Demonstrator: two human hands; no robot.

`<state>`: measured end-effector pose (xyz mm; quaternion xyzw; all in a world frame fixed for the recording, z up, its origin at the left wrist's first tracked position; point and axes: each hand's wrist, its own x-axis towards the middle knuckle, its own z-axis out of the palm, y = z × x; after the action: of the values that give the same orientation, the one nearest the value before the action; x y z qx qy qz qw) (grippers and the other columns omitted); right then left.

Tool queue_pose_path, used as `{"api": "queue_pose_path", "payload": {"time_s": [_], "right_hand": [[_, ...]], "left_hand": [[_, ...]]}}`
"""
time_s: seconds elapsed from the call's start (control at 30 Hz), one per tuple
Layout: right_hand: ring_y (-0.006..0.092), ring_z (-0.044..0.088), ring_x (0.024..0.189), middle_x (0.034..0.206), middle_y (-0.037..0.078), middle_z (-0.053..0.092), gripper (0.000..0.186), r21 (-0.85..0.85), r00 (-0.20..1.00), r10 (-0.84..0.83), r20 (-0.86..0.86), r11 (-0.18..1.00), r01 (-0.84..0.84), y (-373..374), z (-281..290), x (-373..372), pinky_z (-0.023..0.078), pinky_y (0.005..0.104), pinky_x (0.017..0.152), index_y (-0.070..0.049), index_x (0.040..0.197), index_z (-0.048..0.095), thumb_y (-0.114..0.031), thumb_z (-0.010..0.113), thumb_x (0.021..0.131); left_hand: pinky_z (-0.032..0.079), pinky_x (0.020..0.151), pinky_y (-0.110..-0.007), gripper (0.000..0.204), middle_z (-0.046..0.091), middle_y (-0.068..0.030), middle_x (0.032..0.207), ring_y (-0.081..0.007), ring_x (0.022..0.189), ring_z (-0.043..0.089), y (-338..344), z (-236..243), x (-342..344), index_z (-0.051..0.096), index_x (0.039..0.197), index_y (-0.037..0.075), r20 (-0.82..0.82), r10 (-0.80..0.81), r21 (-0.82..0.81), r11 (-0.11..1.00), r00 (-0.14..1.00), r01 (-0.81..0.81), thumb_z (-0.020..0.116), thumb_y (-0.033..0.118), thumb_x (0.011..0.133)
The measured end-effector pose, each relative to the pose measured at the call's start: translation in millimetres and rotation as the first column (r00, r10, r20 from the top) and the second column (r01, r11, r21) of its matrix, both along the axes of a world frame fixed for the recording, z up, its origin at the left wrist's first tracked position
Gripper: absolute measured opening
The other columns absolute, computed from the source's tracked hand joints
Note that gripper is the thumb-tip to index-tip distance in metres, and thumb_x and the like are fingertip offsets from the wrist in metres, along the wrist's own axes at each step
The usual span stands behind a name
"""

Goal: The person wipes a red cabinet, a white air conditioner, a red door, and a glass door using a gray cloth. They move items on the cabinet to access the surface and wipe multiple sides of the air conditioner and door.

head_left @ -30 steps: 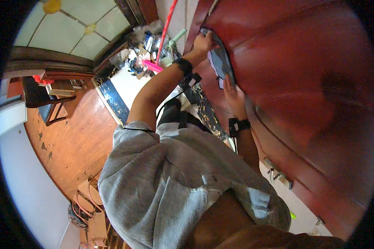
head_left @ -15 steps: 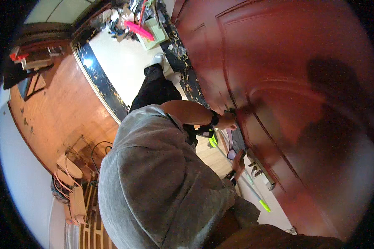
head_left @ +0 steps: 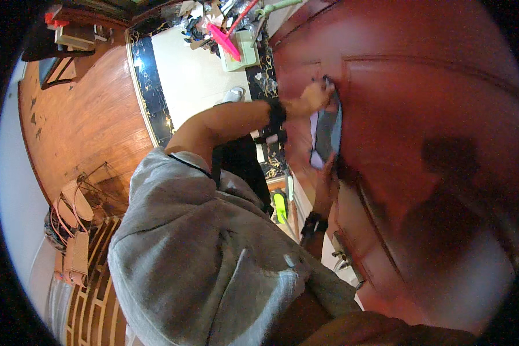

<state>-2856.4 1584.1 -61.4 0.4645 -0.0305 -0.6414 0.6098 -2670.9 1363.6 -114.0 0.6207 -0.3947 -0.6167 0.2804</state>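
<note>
A grey-lilac cloth (head_left: 327, 135) lies flat against a red-brown wooden door (head_left: 432, 104), along the edge of its raised panel. My left hand (head_left: 314, 97), with a black wristband, reaches out from my grey sleeve and grips the cloth's top end. My right hand (head_left: 330, 172), also with a black band on its wrist, comes up from below and holds the cloth's lower end. Its fingers are partly in shadow.
A metal door handle and lock (head_left: 345, 258) sit lower on the door. By the door's foot are a bright green object (head_left: 279, 206) and a white slipper (head_left: 234, 94). A pink broom (head_left: 225, 41) and clutter lie beyond. Wooden chairs (head_left: 75, 230) stand on the wood floor.
Half a second ago both hands were low near the door handle. Now the left arm is stretched out and the cloth is pressed higher on the panel edge. The view has swung.
</note>
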Motion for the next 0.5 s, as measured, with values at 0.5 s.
{"api": "queue_pose_path", "payload": {"time_s": [0.5], "right_hand": [[0.0304,0.046,0.130,0.143,0.020,0.044,0.043,0.088,0.851,0.320,-0.417,0.946,-0.313,-87.4,-76.1,50.0,0.039,0.0439,0.109,0.003,0.140,0.039,-0.013,0.036,0.100]], "left_hand": [[0.052,0.079,-0.050,0.050,0.067,-0.0240,0.094,-0.0415,0.088,0.066,-79.5,-13.6,32.0,0.065,0.104,0.005,0.224,0.083,-0.277,0.961,0.971,-0.018,0.045,0.049,0.093]]}}
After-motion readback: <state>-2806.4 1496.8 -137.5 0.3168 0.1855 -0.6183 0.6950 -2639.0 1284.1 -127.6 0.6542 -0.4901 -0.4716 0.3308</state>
